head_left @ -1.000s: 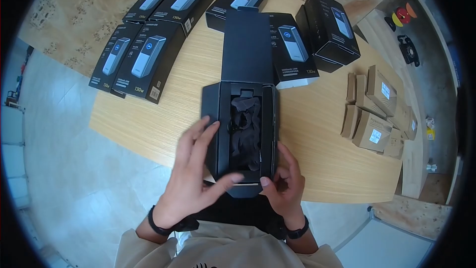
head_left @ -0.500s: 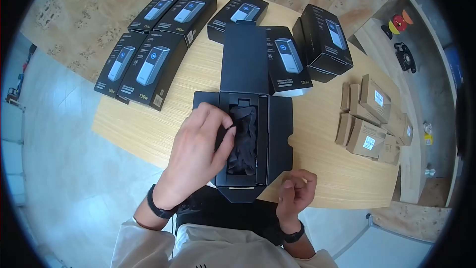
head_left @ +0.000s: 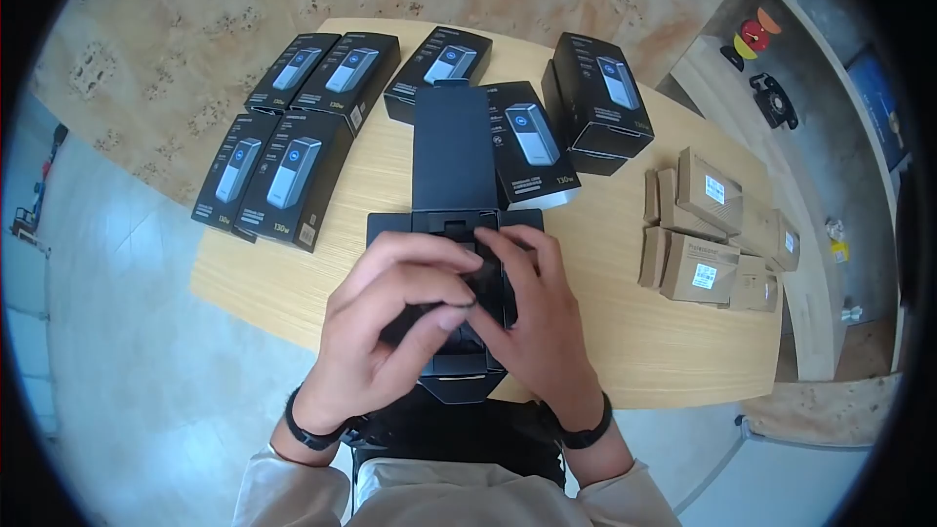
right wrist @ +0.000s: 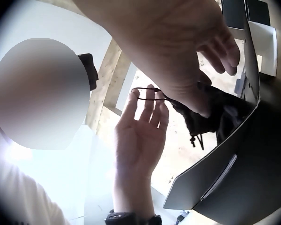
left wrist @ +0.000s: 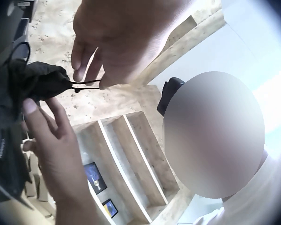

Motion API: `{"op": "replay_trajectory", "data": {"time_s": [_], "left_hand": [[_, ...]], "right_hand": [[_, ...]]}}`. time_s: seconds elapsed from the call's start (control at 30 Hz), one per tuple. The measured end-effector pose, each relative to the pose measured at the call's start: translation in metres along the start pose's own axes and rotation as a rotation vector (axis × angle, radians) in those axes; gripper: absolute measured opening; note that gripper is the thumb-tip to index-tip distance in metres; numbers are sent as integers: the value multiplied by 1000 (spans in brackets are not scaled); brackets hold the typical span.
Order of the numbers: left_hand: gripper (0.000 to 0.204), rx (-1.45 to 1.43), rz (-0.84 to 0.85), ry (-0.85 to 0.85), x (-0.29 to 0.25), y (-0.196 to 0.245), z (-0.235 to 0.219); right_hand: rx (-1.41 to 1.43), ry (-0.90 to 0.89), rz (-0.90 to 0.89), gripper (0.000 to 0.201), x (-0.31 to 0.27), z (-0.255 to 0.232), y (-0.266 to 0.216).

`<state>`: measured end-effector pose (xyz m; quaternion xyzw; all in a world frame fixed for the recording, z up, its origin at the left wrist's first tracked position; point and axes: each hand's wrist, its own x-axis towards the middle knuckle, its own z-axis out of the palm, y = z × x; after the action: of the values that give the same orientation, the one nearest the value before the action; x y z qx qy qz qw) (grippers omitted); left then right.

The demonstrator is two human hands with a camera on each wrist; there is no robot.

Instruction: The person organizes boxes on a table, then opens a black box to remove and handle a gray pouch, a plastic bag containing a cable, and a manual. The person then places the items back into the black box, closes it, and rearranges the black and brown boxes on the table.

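Though head view barely shows the pouch (left wrist: 46, 82), your left hand (head_left: 371, 334) pinches its cord (left wrist: 77, 89); right hand (head_left: 547, 337) touches pouch, grip unclear.

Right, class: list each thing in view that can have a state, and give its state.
Central black box: open, lid flap raised.
Drawstring pouch: neck gathered.
Drawcord: pulled out in a loop.
Left hand: pinching the drawcord.
Right hand: touching the pouch.
Four printed boxes at left: look closed.
Brown cartons: piled together, look closed.
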<state>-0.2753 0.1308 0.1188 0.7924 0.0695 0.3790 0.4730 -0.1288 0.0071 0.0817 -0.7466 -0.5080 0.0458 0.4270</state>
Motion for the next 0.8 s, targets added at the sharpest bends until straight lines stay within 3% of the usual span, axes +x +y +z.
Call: {"op": "replay_trajectory", "data": {"time_s": [0.13,0.17,0.2,0.27,0.3,0.4,0.57,0.63,0.73,0.8], "left_hand": [[26,29,110,-75,0,4,-7],[47,104,127,-117,-2,-2,-13],[47,108,132,-114,-2,0,-13],[72,141,-41,-23,-3,4,-12],[89,193,-51,-83,-6,1,-14],[86,279,-86,-107,-8,3,-3],[59,337,-45,-58,-10,-1,-1],[41,266,-32,77,-8,-1,0],[34,258,42,127,-2,2,-3],[33,248,62,125,-5,1,-4]], "right_hand": [[135,-73,-18,42,-2,0,8],[220,-98,54,36,-4,-4,7],[304,-122,126,31,-6,-7,7],[393,-72,141,27,-10,-7,15],[483,-28,163,24,-12,-6,19],[563,140,233,19,-12,3,15],[601,125,143,22,3,1,8],[593,104,80,24,10,-1,5],[645,55,163,28,18,-7,-5],[686,78,16,29,20,-7,-2]]}}
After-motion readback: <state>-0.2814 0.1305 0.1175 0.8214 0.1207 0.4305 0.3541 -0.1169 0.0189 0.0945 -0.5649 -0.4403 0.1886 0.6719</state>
